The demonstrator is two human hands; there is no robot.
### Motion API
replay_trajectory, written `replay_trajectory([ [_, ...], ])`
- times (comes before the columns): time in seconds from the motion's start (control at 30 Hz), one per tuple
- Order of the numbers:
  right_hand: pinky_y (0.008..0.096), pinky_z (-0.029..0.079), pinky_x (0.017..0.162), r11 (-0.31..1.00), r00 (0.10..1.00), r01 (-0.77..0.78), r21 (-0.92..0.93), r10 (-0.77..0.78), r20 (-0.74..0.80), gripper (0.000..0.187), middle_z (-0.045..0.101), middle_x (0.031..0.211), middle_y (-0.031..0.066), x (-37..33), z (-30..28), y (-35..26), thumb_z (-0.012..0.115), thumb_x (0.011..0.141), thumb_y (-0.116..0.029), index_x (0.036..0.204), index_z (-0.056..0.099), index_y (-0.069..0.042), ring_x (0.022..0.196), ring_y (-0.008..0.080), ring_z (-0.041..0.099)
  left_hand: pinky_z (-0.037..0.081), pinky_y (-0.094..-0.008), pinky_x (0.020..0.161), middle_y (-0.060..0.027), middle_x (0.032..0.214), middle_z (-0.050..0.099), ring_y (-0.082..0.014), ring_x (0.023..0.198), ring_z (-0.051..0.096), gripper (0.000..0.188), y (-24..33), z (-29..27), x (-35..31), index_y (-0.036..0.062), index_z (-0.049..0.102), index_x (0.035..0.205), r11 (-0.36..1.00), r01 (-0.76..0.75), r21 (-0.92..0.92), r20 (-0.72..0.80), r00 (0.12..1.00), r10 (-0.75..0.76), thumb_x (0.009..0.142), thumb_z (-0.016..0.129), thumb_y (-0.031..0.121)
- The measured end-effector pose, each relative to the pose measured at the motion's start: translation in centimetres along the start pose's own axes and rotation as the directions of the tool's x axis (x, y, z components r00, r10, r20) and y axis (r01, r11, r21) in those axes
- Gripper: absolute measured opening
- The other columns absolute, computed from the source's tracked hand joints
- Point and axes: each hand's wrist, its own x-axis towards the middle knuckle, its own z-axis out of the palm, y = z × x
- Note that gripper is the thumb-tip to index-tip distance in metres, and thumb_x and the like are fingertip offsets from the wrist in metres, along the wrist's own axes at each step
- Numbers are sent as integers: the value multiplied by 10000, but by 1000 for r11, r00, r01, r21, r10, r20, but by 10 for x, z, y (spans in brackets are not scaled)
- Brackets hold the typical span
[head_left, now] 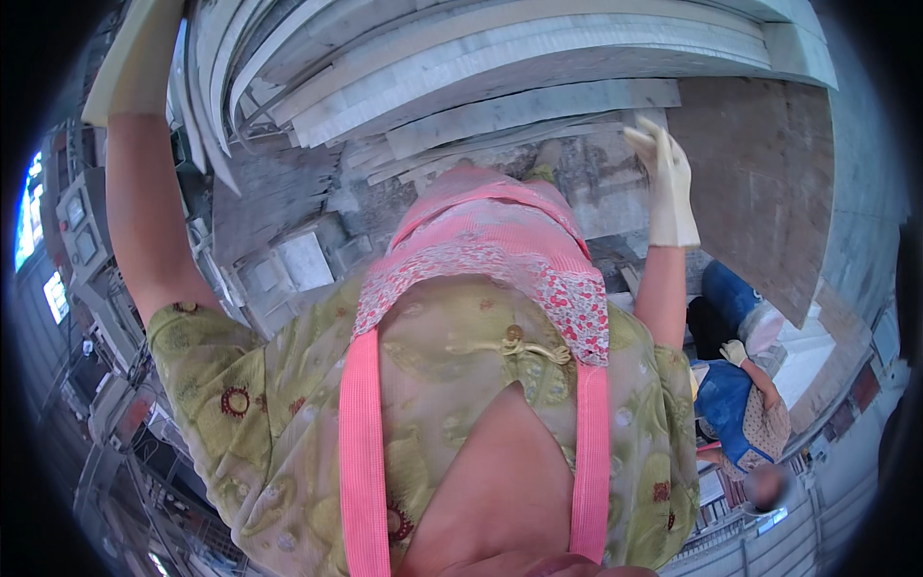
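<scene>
A pale rubber glove covers my left hand (139, 58), raised at the upper left. Its fingers run past the top edge of the picture, so whatever they touch is hidden. My right hand (665, 178), gloved the same way, hangs in the air with its fingers loosely stretched and nothing in them. Just beyond it are stacked long slabs (538, 72), pale grey and stone-like, curving across the top of the view. A shorter slab strip (538, 111) lies at the near side of the stack, left of my right hand.
A large brownish-grey board (755, 183) stands to the right of my right hand. Further right is a co-worker in a blue apron (731, 404) and pale gloves. Grey machinery (87, 231) is on the left. White block-like pieces (306, 260) lie lower down, left of my pink apron.
</scene>
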Motion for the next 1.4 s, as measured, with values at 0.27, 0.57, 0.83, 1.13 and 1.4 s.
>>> replay_trajectory([
  [0.27,394,474,1078,965,901,99,245,-191,390,601,681,1231,228,26,104,-74,419,1070,-462,1357,560,46,1175,287,656,516,-286,788,-69,969,674,-156,839,644,488,-44,-26,-24,40,637,1148,996,40,79,76,996,-46,858,792,402],
  [0.57,568,399,1125,705,689,-120,699,-448,570,880,339,1567,221,46,249,-115,595,975,-544,1583,192,-51,1461,342,331,436,-261,703,-32,866,608,-128,756,517,517,-96,-14,-100,3,588,1118,975,187,118,-60,982,-181,821,832,348],
  [0.83,523,457,1090,668,801,-156,728,-345,489,695,464,1433,193,45,279,-160,473,1048,-492,1487,339,30,1321,336,477,496,-329,803,-150,899,640,-221,814,586,544,-104,-8,-192,-8,548,1090,970,194,149,1,981,-196,777,833,335],
  [1.13,519,543,997,518,940,-180,836,-160,301,491,516,1353,322,88,288,-142,525,1025,-183,1402,388,98,1153,399,616,499,-309,710,-102,849,656,-147,757,600,444,-129,-12,-257,6,582,1059,925,373,80,85,922,-379,779,828,249],
  [1.4,406,568,907,857,935,205,472,-314,165,440,655,1165,279,54,276,-176,463,1016,-184,1295,482,156,1026,324,684,553,-293,739,-146,1038,685,-160,815,665,628,-182,3,-262,-7,476,1313,641,567,-516,467,814,-344,874,740,356],
])
